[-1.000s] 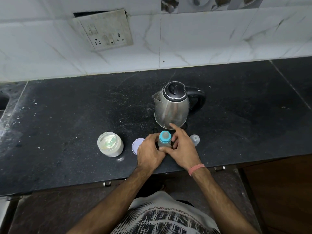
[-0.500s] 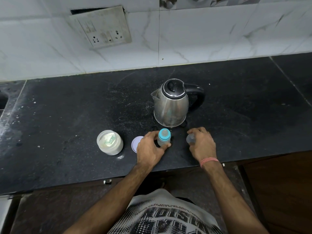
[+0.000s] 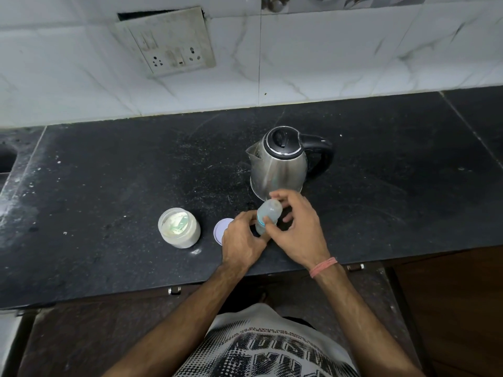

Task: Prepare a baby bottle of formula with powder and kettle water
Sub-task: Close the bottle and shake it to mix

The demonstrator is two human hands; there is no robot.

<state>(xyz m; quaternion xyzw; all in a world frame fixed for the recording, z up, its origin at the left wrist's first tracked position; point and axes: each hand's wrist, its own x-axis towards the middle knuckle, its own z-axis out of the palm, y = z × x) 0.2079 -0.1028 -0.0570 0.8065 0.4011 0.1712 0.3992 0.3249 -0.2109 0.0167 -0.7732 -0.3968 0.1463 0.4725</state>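
A small baby bottle (image 3: 260, 228) with a blue collar stands near the front of the black counter (image 3: 109, 172), just in front of the steel kettle (image 3: 277, 167). My left hand (image 3: 242, 243) grips the bottle's body from the left. My right hand (image 3: 299, 229) holds a clear dome cap (image 3: 270, 210) over the bottle's top, tilted slightly; the teat is hidden beneath it. An open jar of white powder (image 3: 179, 227) sits to the left, with its round lid (image 3: 220, 229) lying flat between jar and bottle.
The kettle's black handle (image 3: 322, 156) points right, its lid is shut. A wall socket plate (image 3: 168, 42) hangs on the tiled wall behind. A sink edge (image 3: 5, 159) shows at far left. The counter's front edge runs just below my wrists.
My right hand went to the clear cap on the counter right of the bottle, picked it up and brought it over the bottle's top. My left hand stayed on the bottle.
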